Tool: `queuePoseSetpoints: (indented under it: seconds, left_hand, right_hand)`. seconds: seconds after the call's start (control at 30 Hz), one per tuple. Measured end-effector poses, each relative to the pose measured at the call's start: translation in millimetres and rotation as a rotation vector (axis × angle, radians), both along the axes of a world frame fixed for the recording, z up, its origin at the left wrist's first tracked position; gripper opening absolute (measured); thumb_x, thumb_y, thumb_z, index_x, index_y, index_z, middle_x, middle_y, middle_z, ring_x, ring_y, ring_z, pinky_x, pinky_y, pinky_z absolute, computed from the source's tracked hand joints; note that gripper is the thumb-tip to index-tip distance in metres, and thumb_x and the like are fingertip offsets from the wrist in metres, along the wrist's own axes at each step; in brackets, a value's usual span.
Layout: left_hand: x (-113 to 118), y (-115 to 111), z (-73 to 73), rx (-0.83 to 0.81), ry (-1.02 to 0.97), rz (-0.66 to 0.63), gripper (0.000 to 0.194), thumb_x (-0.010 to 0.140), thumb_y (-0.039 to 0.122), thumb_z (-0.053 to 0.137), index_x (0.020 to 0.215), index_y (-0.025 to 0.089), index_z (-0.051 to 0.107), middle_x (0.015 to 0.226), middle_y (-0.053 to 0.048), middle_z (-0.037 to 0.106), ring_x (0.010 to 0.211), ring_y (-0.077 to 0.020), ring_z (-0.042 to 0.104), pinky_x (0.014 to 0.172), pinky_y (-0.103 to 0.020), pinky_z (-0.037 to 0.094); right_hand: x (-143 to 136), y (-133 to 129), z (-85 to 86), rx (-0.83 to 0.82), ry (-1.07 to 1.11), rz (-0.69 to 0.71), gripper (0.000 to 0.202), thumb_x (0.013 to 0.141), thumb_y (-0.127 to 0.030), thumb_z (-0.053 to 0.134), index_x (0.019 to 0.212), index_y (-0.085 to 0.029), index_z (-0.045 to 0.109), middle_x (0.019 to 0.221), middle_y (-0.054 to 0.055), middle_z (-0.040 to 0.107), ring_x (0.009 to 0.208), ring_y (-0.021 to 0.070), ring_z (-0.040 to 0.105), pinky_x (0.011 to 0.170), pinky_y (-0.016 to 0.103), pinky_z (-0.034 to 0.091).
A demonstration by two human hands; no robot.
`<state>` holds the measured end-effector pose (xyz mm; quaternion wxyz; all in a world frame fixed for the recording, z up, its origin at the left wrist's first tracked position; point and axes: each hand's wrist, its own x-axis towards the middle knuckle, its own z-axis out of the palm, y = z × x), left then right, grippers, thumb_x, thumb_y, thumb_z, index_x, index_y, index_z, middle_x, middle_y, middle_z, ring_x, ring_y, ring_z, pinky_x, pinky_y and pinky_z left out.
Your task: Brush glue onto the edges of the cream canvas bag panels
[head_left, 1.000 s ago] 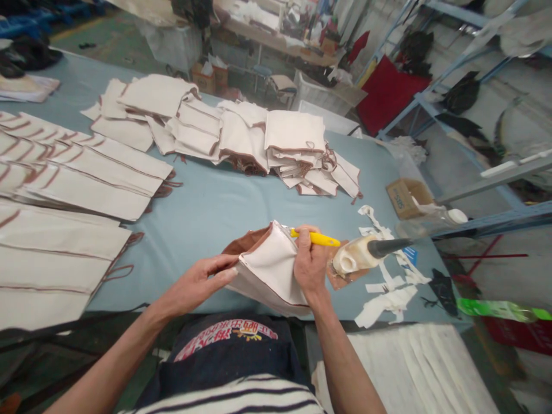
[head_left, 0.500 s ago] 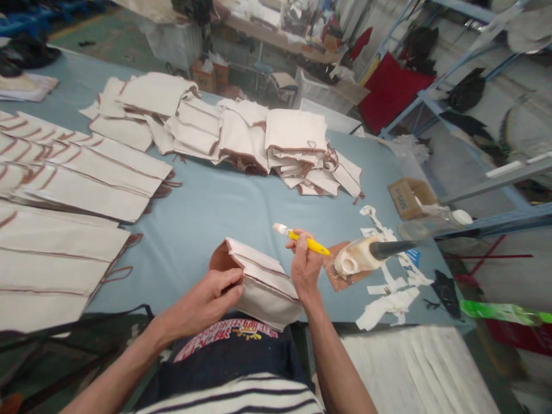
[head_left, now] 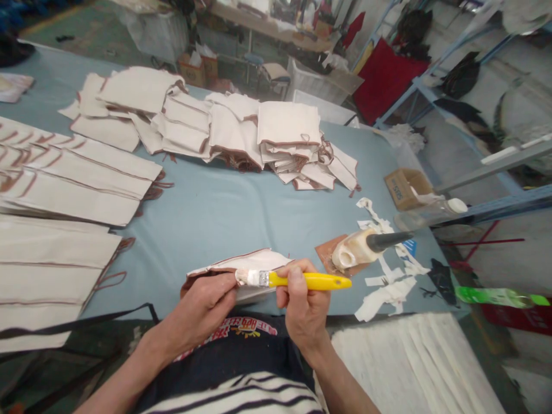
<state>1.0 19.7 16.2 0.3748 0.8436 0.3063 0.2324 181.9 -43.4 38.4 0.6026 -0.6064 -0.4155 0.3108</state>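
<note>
A cream fabric pouch with brown trim [head_left: 254,260] lies at the table's near edge, its mouth toward the left. My left hand [head_left: 207,302] is closed on the edge of that opening, the fingertips partly hidden. In my right hand [head_left: 304,305] is a paintbrush [head_left: 314,281] with a yellow handle, held level above the pouch. The brush's whitish bristles point left and come close to my left fingertips; whether they touch the fabric I cannot tell. To the right stands a stained cream plastic container [head_left: 356,251] with a dark spout, on a brown square.
Stacks of similar cream pieces lie on the left [head_left: 81,178] and along the back [head_left: 288,123] of the blue-green table [head_left: 207,210]. White scraps [head_left: 388,296], a small cardboard box [head_left: 401,190] and a clear jar [head_left: 425,215] are at the right. A green bottle [head_left: 495,296] sits beyond the edge.
My right hand has brought the brush down and left, from beside the container to the pouch's mouth. The pouch has been turned and lowered. The view has shifted slightly.
</note>
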Motion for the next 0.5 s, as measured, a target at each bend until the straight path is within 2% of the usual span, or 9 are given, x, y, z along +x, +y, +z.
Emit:
queuePoseSetpoints:
  seconds: [0.17,0.3,0.37,0.5]
  left_hand:
    - [-4,-2,-2.2,0.02,-0.027,-0.02,0.03,0.096,0.005,0.04,0.073,0.021,0.049,0.072,0.002,0.062,0.067,-0.013,0.059,0.066,-0.024,0.043]
    - [-4,-3,0.0,0.061,-0.011,0.015,0.03,0.098,0.006,0.041,0.073,0.022,0.049,0.07,0.003,0.06,0.063,-0.0131,0.056,0.063,-0.025,0.041]
    - [-4,-2,-0.2,0.083,-0.007,0.013,0.03,0.099,0.007,0.041,0.074,0.022,0.049,0.069,0.003,0.059,0.061,-0.013,0.055,0.062,-0.025,0.04]
    - [-6,-2,-3.4,0.107,-0.035,0.004,0.031,0.098,0.006,0.04,0.073,0.022,0.048,0.069,0.002,0.059,0.064,-0.0135,0.057,0.063,-0.026,0.042]
  right_hand:
    - [-2,-18,2.0,-0.03,-0.131,0.129,0.031,0.103,-0.039,0.052,0.084,-0.02,0.067,0.048,-0.007,0.049,0.038,0.0104,0.045,0.039,0.022,0.034]
    - [2,-8,8.7,0.048,-0.155,-0.027,0.033,0.104,-0.038,0.049,0.08,-0.021,0.064,0.045,-0.008,0.046,0.033,0.0097,0.041,0.035,0.021,0.032]
    - [2,-2,8.0,0.093,-0.164,-0.058,0.033,0.104,-0.038,0.048,0.08,-0.021,0.063,0.045,-0.008,0.047,0.033,0.0099,0.043,0.035,0.02,0.033]
    - [4,-9,-0.2,0.038,-0.178,0.145,0.029,0.103,-0.038,0.051,0.085,-0.022,0.067,0.048,-0.008,0.047,0.036,0.0106,0.044,0.037,0.021,0.034]
